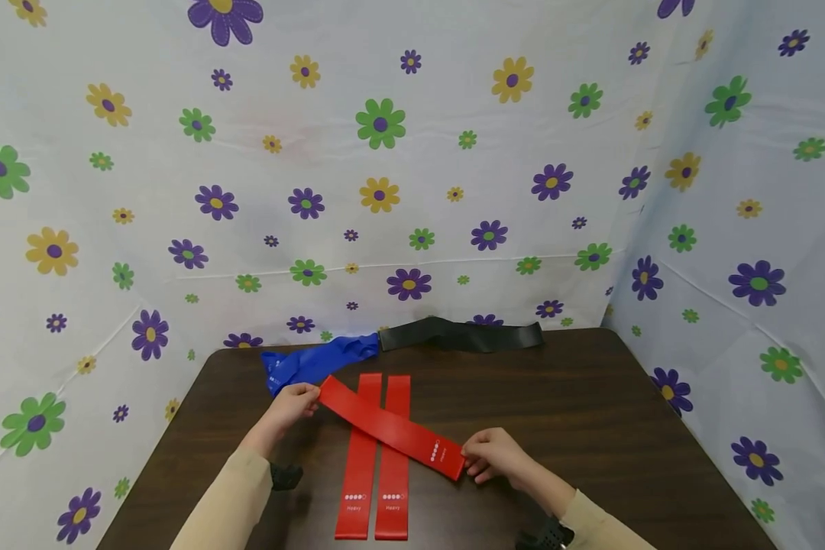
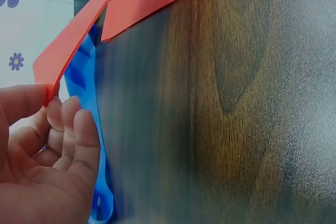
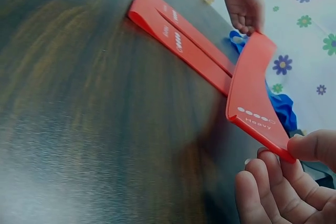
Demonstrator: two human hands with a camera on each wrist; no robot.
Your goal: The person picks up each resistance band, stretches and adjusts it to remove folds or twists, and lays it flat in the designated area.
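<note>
A red resistance band [image 1: 393, 429], printed "Heavy" near its right end, stretches slantwise between the two hands. My left hand [image 1: 296, 405] pinches its far left end between thumb and fingers. At the near right end, my right hand [image 1: 498, 456] pinches a corner of the band, the thumb on top in the right wrist view. Beneath it, two more red bands, a left one [image 1: 356, 481] and a right one [image 1: 393, 485], lie flat side by side on the table, both marked "Heavy". The held band crosses over their upper halves and is raised off the table in the wrist views.
A crumpled blue band [image 1: 323, 360] lies at the back left of the dark wooden table [image 1: 557, 397], just beyond the left hand. To its right, a black band [image 1: 461, 336] stretches along the back edge. Flower-print cloth [image 1: 447, 160] hangs behind and at the sides.
</note>
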